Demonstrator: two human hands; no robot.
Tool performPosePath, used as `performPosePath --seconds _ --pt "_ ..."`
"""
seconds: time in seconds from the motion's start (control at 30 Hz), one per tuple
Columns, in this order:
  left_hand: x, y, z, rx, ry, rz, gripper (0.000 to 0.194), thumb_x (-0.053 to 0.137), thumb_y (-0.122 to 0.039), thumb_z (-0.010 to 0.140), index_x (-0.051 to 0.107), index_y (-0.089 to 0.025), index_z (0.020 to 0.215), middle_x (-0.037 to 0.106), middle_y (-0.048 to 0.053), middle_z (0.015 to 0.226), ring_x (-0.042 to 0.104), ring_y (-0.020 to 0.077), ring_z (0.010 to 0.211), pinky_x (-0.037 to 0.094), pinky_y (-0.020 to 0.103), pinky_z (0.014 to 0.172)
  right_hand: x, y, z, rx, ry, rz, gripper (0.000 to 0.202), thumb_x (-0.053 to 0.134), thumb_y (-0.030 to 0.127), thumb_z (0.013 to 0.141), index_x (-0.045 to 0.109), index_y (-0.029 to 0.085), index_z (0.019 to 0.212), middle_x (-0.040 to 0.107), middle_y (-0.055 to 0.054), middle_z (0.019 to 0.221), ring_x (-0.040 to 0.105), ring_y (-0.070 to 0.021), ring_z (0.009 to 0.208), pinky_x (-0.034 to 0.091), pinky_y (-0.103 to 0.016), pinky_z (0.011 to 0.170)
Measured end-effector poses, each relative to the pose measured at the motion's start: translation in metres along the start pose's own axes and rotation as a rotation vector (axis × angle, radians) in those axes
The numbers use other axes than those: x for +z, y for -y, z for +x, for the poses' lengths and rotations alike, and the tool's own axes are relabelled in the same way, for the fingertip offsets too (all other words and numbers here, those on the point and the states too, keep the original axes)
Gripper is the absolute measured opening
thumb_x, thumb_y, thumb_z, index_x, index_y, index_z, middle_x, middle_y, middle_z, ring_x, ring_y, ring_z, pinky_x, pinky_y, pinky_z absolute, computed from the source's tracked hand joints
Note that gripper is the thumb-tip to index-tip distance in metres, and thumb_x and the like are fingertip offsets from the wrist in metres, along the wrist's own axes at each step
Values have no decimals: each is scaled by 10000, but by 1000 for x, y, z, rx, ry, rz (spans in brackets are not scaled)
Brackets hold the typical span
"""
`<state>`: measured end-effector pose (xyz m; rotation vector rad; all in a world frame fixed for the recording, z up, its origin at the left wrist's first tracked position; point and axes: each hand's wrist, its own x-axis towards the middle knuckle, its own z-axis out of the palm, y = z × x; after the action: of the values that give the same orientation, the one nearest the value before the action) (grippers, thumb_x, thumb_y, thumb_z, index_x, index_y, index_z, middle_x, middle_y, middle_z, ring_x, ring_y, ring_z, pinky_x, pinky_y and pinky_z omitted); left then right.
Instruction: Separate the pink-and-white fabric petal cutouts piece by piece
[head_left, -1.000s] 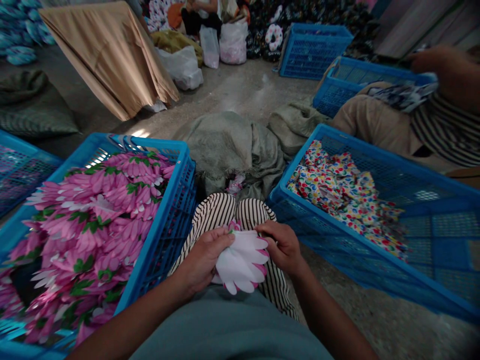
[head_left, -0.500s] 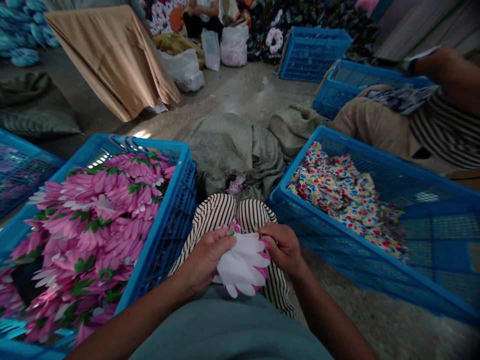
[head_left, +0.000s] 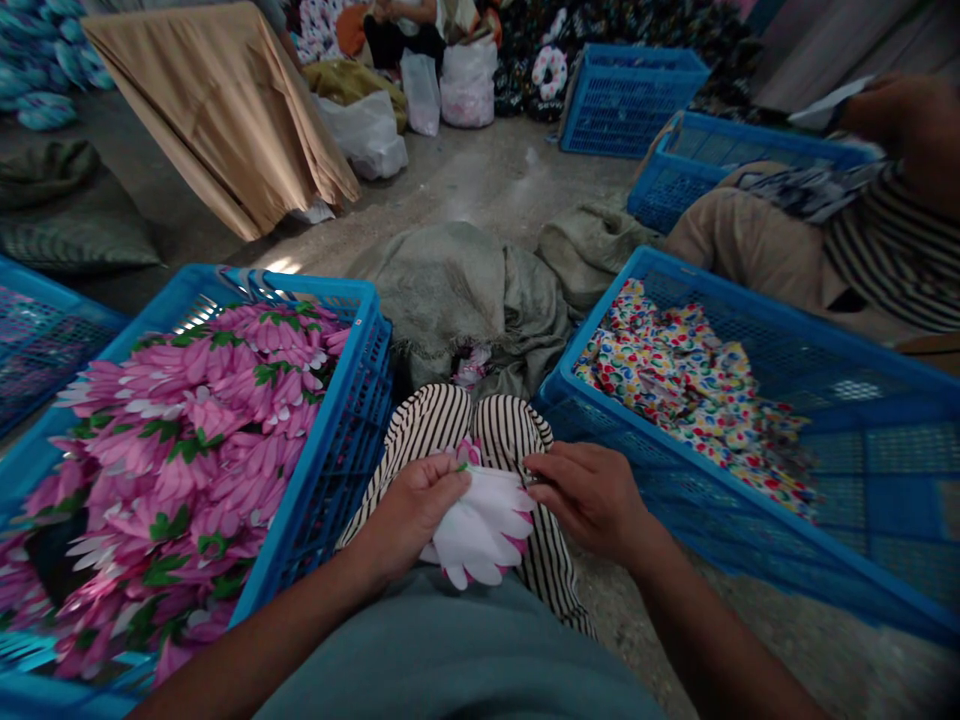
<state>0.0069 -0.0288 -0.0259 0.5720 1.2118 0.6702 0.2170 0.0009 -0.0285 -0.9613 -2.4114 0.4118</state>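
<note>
Over my lap, my left hand (head_left: 429, 497) pinches the upper left corner of a petal-edged fabric piece (head_left: 480, 530). The piece shows its white side, with pink at the scalloped rim and a bit of green by my thumb. Just off its right edge is my right hand (head_left: 589, 495), thumb and fingers parted; no cloth shows between them. Beneath the piece lie my striped trousers (head_left: 510, 425). To the left, a blue crate (head_left: 307, 445) is heaped with pink and green petal-shaped fabric pieces (head_left: 217, 440).
On the right, another blue crate (head_left: 675, 450) holds colourful printed cloth pieces (head_left: 675, 370). Grey-green sacking (head_left: 457, 285) lies ahead of my knees. A person in a striped top (head_left: 892, 240) sits at the right. A tan-draped object (head_left: 217, 110) stands at the back left.
My right hand has let go of the fabric piece's right edge and moved slightly right, its fingers opening. The left hand keeps its pinch in nearly the same place.
</note>
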Motion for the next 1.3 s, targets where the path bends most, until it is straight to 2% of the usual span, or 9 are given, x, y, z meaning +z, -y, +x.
performPosePath --seconds 0.2,0.47,0.63,0.83,1.03,1.1,1.17,1.27,1.3 --pt "4 -4 -1 -48 -10 -106 140 582 -270 696 544 -136 681 552 -19 543 482 75 430 341 171 411 -7 -2 3 -103 81 -150 227 493 329 830 592 155 937 613 -41 681 505 -141 574 316 -270 542" --pt "7 -8 -1 -100 -16 -296 91 611 -179 633 530 -141 650 549 -24 524 492 80 423 364 182 419 -8 -2 2 -108 98 -148 239 482 345 835 605 152 907 603 -40 664 490 -132 557 291 -269 525" --pt "9 -10 -2 -114 -16 -313 101 613 -168 617 518 -140 639 517 -38 494 501 88 420 369 189 418 -6 -1 2 -99 85 -156 235 485 345 835 601 154 908 609 -36 663 495 -134 560 295 -272 528" --pt "9 -10 -3 -111 3 -334 96 622 -170 623 532 -137 636 561 -17 520 521 92 430 396 192 433 -2 2 3 -85 95 -155 240 475 352 841 603 158 902 621 -35 670 500 -128 562 301 -268 524" --pt "9 -10 -4 -121 4 -367 98 637 -152 618 541 -136 629 577 -13 541 532 93 447 404 191 441 -3 -1 0 -70 89 -153 179 499 296 826 628 173 815 607 -24 608 490 -124 519 303 -264 501" --pt "8 -10 -4 -116 2 -368 90 633 -155 627 546 -134 640 565 -17 532 526 91 446 395 187 434 -6 -4 -3 16 8 -66 152 516 271 811 633 175 830 601 -25 614 504 -127 533 329 -258 513" --pt "8 -11 -4 -112 -6 -377 87 630 -153 632 550 -132 660 549 -22 520 513 88 443 387 185 433 -7 -7 -8 207 -148 131 152 502 251 809 631 184 850 590 -25 642 513 -129 558 352 -251 518" --pt "8 -11 -1 -101 -28 -455 114 632 -123 624 549 -137 701 562 -21 552 514 87 460 397 189 456 5 -7 -17 592 -378 649 181 474 291 808 609 192 878 516 3 614 442 -99 480 318 -217 427" --pt "8 -10 0 -102 -30 -489 119 629 -113 624 548 -137 707 571 -18 568 519 88 469 404 190 468 13 -4 -19 696 -381 862 194 493 321 790 598 188 885 462 28 567 375 -78 422 274 -198 382"
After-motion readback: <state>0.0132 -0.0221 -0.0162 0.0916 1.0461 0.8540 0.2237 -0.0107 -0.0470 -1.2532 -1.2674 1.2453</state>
